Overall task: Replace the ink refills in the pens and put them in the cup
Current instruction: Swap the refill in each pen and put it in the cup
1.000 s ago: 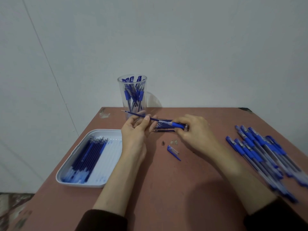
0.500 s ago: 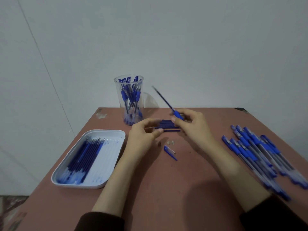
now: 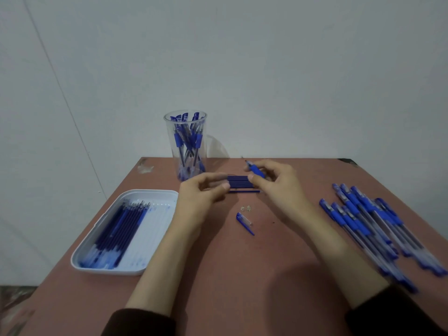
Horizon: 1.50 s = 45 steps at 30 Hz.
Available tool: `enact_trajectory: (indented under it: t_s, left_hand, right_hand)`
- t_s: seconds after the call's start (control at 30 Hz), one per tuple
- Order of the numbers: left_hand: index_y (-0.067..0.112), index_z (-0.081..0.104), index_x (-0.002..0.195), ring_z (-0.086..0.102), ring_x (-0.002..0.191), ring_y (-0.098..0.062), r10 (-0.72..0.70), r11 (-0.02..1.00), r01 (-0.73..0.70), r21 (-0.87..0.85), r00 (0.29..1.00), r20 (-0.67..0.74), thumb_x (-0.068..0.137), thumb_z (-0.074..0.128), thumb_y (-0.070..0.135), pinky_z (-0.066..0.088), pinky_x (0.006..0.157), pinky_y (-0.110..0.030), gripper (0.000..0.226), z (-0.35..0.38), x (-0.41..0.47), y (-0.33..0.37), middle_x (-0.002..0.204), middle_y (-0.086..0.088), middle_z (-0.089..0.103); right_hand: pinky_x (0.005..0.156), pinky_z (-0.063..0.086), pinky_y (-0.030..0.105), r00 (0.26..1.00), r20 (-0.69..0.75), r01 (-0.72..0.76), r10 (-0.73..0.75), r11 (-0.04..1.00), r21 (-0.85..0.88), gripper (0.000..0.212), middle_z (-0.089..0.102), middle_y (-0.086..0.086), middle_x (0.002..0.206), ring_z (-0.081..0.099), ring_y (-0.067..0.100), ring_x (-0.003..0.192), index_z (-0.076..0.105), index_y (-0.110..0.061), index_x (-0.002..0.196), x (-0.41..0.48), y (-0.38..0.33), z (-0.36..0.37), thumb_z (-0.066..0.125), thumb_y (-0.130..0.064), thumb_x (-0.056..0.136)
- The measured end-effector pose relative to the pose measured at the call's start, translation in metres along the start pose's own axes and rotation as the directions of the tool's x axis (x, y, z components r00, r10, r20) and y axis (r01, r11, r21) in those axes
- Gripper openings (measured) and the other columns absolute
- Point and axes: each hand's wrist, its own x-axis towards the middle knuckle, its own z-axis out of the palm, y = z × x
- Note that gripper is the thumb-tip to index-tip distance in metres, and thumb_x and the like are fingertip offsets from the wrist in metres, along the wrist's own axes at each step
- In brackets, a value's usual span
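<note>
Pale grey wall (image 3: pixel 266 69) backs a reddish-brown table (image 3: pixel 242 275). At the table's left edge sits a white tray (image 3: pixel 160 197) with blue refills (image 3: pixel 116 234) lying side by side in its left half. Behind it, near the far edge, a clear cup (image 3: pixel 172 132) stands upright, full of blue pens (image 3: pixel 188 141). Just right of the tray, the left hand (image 3: pixel 200 197) has its fingers curled and blurred. Its thumb tip is at the end of a row of dark refills (image 3: pixel 238 184) lying flat on the table; whether it pinches anything I cannot tell. Nearer the person, a pen cap (image 3: pixel 244 220) and small clear bits (image 3: pixel 246 208) lie between the forearms. The right hand (image 3: pixel 278 187) pinches a pen (image 3: pixel 256 171) by its blue grip just above the row, hiding the row's right end. Far right lies a heap of loose pens (image 3: pixel 368 221).
</note>
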Motion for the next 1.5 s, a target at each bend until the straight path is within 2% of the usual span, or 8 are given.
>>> enact_trajectory:
  t_s: [0.2,0.57,0.7,0.77,1.07,1.17,1.33,1.5]
  left_hand:
    - [0.007,0.067,0.094,0.070,0.076,-0.011,-0.114,0.899,0.096,-0.427,0.993,-0.016,0.081,0.064,-0.009,0.056,0.077,-0.019,0.021,-0.002,0.002,0.006,0.081,-0.003,0.073]
    - [0.008,0.067,0.095,0.070,0.077,-0.011,-0.043,0.936,0.052,-0.348,0.998,0.034,0.079,0.066,-0.007,0.056,0.080,-0.021,0.022,0.000,-0.001,0.004,0.080,-0.002,0.074]
    - [0.006,0.065,0.101,0.071,0.074,-0.013,-0.010,0.932,0.032,-0.361,0.998,0.061,0.081,0.063,-0.010,0.055,0.066,-0.019,0.025,0.002,-0.003,0.006,0.079,-0.002,0.074]
    - [0.008,0.061,0.107,0.071,0.075,-0.014,0.000,0.909,0.033,-0.414,0.997,0.080,0.082,0.059,-0.013,0.054,0.064,-0.019,0.032,0.002,-0.003,0.009,0.084,-0.004,0.074]
    - [0.012,0.055,0.121,0.069,0.096,-0.022,-0.002,0.881,0.019,-0.473,0.999,0.037,0.081,0.067,0.003,0.056,0.088,-0.038,0.043,0.005,-0.002,0.006,0.106,-0.012,0.069]
    - [0.007,0.071,0.103,0.063,0.110,-0.036,-0.029,0.898,0.052,-0.437,0.998,0.060,0.077,0.074,0.016,0.043,0.102,-0.053,0.028,0.003,0.000,0.002,0.110,-0.021,0.068]
    - [0.008,0.074,0.100,0.062,0.111,-0.037,-0.022,0.919,0.081,-0.387,0.988,0.153,0.084,0.070,0.025,0.042,0.104,-0.052,0.024,0.008,-0.004,0.002,0.110,-0.025,0.067]
    - [0.010,0.072,0.100,0.062,0.107,-0.042,-0.025,0.903,0.079,-0.423,0.991,0.131,0.076,0.078,0.029,0.043,0.101,-0.057,0.031,0.010,-0.006,0.004,0.111,-0.029,0.064]
  right_hand:
    - [0.061,0.039,0.020,0.990,0.089,0.130,-0.108,0.945,-0.300,0.019,0.061,-0.016,0.065,0.051,0.004,0.060,0.069,-0.033,0.084,-0.003,0.004,0.005,0.066,-0.014,0.081]
    - [0.059,0.038,0.023,0.976,0.111,0.219,-0.189,0.874,-0.434,0.018,0.062,-0.012,0.066,0.054,0.007,0.062,0.072,-0.028,0.089,-0.007,0.002,0.008,0.063,-0.015,0.081]
    - [0.052,0.038,0.015,0.981,0.128,0.180,-0.147,0.935,-0.307,0.021,0.062,-0.011,0.061,0.054,0.008,0.056,0.073,-0.030,0.088,-0.008,-0.001,0.010,0.065,-0.012,0.082]
    - [0.057,0.045,0.023,0.987,0.135,0.114,-0.089,0.976,-0.188,0.021,0.064,-0.008,0.060,0.058,0.013,0.056,0.072,-0.032,0.086,-0.008,-0.003,0.011,0.067,-0.012,0.082]
    - [0.054,0.045,0.021,0.982,0.183,0.012,-0.036,0.991,0.130,0.014,0.061,-0.011,0.055,0.054,0.004,0.052,0.072,-0.024,0.088,-0.012,-0.013,0.016,0.068,-0.011,0.086]
    - [0.055,0.042,0.013,0.990,0.133,0.025,-0.045,0.988,0.149,0.012,0.061,-0.013,0.055,0.053,0.003,0.051,0.072,-0.019,0.093,-0.010,-0.015,0.012,0.067,-0.010,0.086]
    - [0.064,0.049,0.034,0.992,0.110,0.066,-0.067,0.998,0.015,0.012,0.069,0.003,0.070,0.056,0.018,0.060,0.074,-0.020,0.090,-0.011,-0.011,0.018,0.068,-0.012,0.085]
    - [0.062,0.048,0.017,0.981,0.183,0.029,-0.059,0.986,0.164,0.013,0.071,-0.001,0.071,0.064,0.009,0.061,0.074,-0.017,0.095,-0.014,-0.017,0.016,0.067,-0.009,0.086]
